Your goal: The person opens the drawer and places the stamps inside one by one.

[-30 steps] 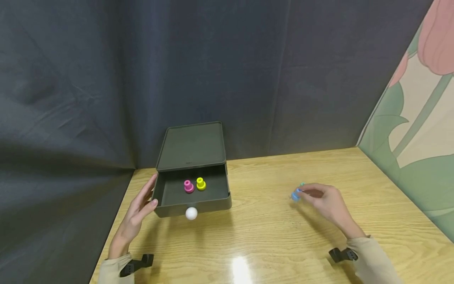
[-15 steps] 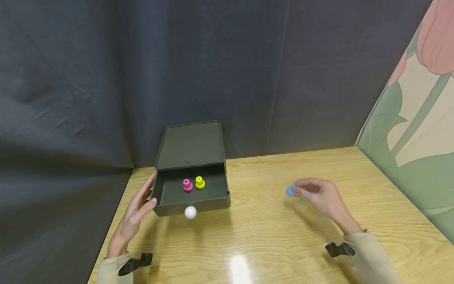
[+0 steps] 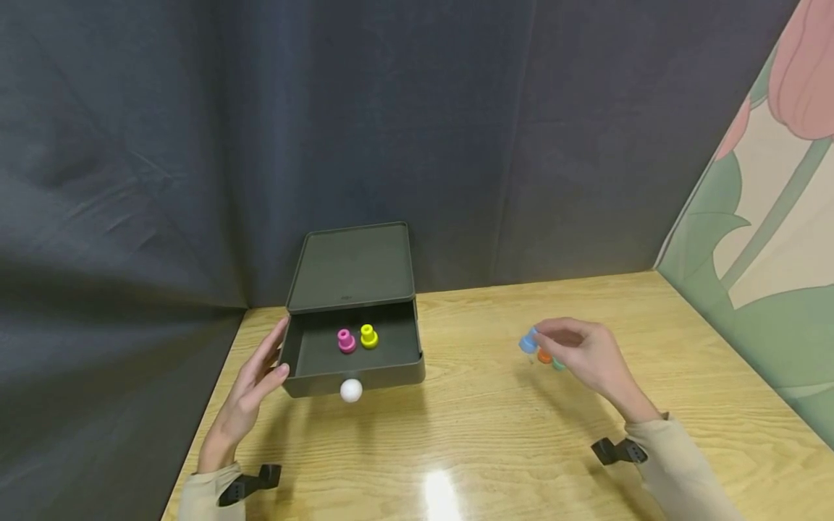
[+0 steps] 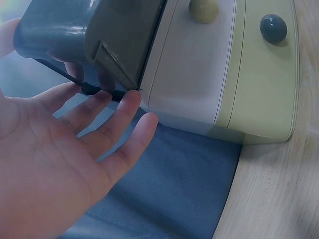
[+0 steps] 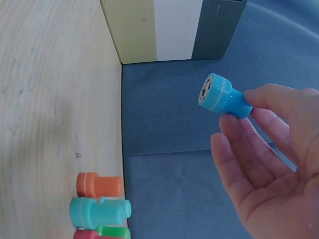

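Observation:
My right hand (image 3: 586,354) pinches a blue toy stamp (image 5: 222,97) by its narrow end, raised over the table. In the right wrist view its patterned stamp face points up and left. My left hand (image 3: 241,398) rests against the left side of a small drawer chest (image 3: 352,264), the thumb at the front corner of its pulled-out dark drawer (image 3: 391,374); its fingers (image 4: 122,117) are extended. Inside that drawer stand a pink stamp (image 3: 346,341) and a yellow stamp (image 3: 368,336). Below the right hand lie an orange stamp (image 5: 99,185) and a teal stamp (image 5: 97,212).
A red stamp (image 5: 87,234) and a green stamp (image 5: 114,231) show at the bottom of the right wrist view. The chest also has a white drawer (image 4: 194,64) and a yellow drawer (image 4: 261,74). Dark curtain (image 3: 404,130) hangs behind the wooden table (image 3: 495,434).
My right hand has lifted the blue stamp and shifted it slightly left, uncovering the orange and teal stamps. The left hand and the drawer stay in place.

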Demonstrator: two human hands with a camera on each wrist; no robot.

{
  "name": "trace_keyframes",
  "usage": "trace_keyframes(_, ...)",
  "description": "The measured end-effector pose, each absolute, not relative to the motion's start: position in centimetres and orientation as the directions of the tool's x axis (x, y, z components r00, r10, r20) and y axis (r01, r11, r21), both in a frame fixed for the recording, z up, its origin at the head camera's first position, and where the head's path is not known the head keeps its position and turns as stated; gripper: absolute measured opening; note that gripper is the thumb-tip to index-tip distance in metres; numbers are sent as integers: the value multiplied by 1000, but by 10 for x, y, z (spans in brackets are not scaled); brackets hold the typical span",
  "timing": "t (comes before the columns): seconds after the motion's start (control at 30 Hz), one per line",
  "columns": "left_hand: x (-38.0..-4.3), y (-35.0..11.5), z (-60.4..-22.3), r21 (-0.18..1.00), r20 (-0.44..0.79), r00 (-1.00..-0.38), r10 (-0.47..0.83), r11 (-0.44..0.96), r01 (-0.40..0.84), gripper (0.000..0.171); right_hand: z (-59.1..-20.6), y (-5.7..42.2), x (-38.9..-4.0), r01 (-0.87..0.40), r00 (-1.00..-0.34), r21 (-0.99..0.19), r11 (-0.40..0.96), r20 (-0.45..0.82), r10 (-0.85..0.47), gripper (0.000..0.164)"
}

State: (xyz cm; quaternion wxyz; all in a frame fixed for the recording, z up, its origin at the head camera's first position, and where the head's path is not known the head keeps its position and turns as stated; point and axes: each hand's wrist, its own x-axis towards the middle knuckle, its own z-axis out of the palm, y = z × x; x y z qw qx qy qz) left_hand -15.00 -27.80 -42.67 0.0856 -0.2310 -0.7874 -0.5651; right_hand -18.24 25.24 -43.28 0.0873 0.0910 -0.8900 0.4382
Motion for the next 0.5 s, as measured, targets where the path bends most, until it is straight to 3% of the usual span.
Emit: trace_keyframes(0.5,-149,-277,-425,855,385,-884,265,260,450,68,-411,241,-184,-246,-964,-748,616,255,-75,25)
